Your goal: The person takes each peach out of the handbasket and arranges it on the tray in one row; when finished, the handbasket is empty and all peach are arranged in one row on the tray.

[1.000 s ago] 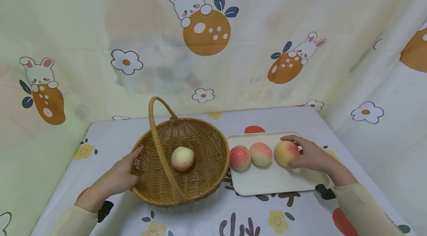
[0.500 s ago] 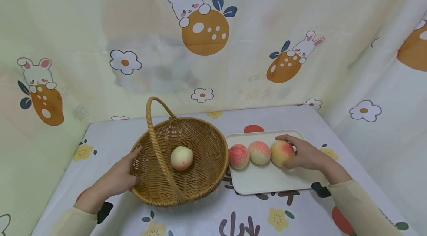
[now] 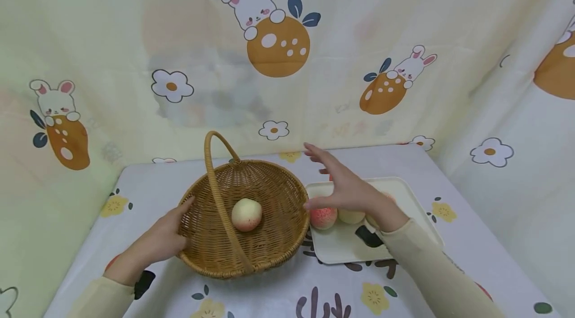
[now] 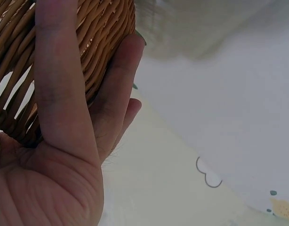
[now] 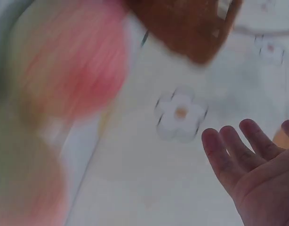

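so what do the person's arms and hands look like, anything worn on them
The left sleeve and right sleeve are long and cream. A small black piece sits by the left cuff, a similar one by the right. The left hand and right hand show no gloves or rings.

The brown wicker basket (image 3: 276, 208) sits over there with its handle arched above it, its left rim held by the left hand (image 3: 161, 238). One pale peach (image 3: 246, 215) (blushed red low down) lies inside. Three more peaches (image 3: 323, 218) rest on the cream tray (image 3: 341, 254), partly hidden by the right hand (image 3: 348, 188), fingers spread above them.
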The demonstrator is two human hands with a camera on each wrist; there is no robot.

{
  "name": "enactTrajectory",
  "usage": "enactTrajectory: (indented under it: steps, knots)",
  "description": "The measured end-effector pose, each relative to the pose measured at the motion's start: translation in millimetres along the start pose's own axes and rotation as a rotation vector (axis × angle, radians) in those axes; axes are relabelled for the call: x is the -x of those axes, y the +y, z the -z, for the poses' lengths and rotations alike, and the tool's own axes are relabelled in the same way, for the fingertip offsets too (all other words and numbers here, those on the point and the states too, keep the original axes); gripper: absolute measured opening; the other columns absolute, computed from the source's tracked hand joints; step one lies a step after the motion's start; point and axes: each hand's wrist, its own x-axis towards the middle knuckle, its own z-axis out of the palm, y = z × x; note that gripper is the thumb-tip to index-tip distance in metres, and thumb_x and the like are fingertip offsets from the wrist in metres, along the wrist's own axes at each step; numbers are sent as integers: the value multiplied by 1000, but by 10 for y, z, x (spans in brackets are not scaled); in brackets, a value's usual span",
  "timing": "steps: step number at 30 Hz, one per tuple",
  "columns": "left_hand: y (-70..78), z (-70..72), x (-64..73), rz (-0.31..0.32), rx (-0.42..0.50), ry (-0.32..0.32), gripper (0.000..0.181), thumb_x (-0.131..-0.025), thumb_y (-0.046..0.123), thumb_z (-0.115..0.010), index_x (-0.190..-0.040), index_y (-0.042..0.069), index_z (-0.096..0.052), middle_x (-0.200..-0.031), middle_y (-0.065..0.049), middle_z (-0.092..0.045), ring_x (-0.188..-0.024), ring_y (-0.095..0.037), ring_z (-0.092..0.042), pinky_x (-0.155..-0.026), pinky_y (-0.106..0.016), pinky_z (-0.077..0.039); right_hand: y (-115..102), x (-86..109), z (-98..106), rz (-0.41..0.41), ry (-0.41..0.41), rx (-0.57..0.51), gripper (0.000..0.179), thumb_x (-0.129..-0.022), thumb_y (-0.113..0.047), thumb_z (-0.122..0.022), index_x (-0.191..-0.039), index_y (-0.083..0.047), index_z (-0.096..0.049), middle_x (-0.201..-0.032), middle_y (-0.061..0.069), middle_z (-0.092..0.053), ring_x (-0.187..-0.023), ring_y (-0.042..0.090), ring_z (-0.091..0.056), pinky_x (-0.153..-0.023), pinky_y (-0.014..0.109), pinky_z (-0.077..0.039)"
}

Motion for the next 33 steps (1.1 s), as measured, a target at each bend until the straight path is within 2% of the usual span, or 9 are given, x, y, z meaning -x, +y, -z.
enactTrajectory:
  steps: [6, 11, 14, 19, 23, 25, 28, 31, 33]
  knots:
    - [-9, -38, -7, -1, 1, 1, 97, -70, -14, -60, -158, -7, -18, -155, -40, -23, -134, -60, -35, -91, -62, -50, -237, -269, -432, 95, -110, -23, 113, -75, -42, -88, -162, -31, -18, -161, -7, -29, -143, 23, -36, -113, 48, -36]
    - [-8, -50, -5, -4, 8, 6, 97, -70, -15, -60, -157, -8, -18, -155, -40, -24, -133, -60, -36, -90, -62, -51, -331, -384, -688, 75, -214, 11, 110, -78, -41, -86, -163, -26, -18, -163, -4, -25, -145, 19, -33, -115, 47, -32]
    - [-7, -53, -4, -10, 11, 12, 97, -70, -15, -61, -157, -9, -18, -155, -40, -24, -133, -60, -37, -89, -61, -52, -359, -431, -804, 62, -270, 78, 109, -79, -39, -86, -163, -26, -18, -164, -2, -26, -146, 18, -31, -116, 45, -32]
    - [4, -53, 0, -9, 2, 16, 97, -70, -14, -62, -157, -8, -19, -154, -41, -24, -132, -61, -38, -88, -61, -52, -383, -477, -950, 78, -403, 228, 102, -82, -32, -85, -162, -19, -23, -166, 5, -25, -151, 19, -21, -120, 39, -24]
    - [10, -49, 5, -1, -18, 22, 97, -71, -12, -63, -157, -8, -19, -154, -41, -25, -133, -60, -37, -91, -63, -50, -392, -487, -1024, 63, -500, 329, 96, -83, -31, -83, -161, -15, -29, -165, 6, -27, -149, 20, -28, -118, 35, -25]
    - [11, -49, 5, 1, -22, 24, 96, -71, -12, -63, -157, -8, -20, -154, -41, -25, -133, -60, -36, -92, -64, -49, -394, -486, -1043, 65, -497, 368, 92, -82, -31, -84, -159, -15, -35, -161, 5, -33, -142, 19, -39, -115, 34, -33]
    - [12, -48, 5, 4, -22, 27, 96, -71, -12, -63, -157, -7, -20, -154, -41, -25, -133, -60, -36, -91, -64, -49, -395, -479, -1057, 80, -435, 426, 81, -79, -30, -87, -151, -17, -50, -144, 3, -45, -124, 16, -54, -104, 31, -45]
    - [12, -43, 3, 5, -21, 29, 96, -72, -12, -63, -157, -7, -20, -154, -41, -25, -133, -61, -36, -90, -63, -51, -408, -473, -1061, 89, -373, 476, 66, -77, -26, -88, -138, -20, -64, -127, 1, -49, -109, 15, -59, -95, 30, -50]
    - [11, -40, 3, 8, -24, 30, 96, -72, -12, -63, -158, -7, -19, -154, -41, -24, -133, -61, -36, -89, -63, -51, -414, -477, -1066, 100, -343, 507, 54, -76, -23, -90, -126, -20, -70, -124, 0, -51, -108, 16, -59, -94, 30, -51]
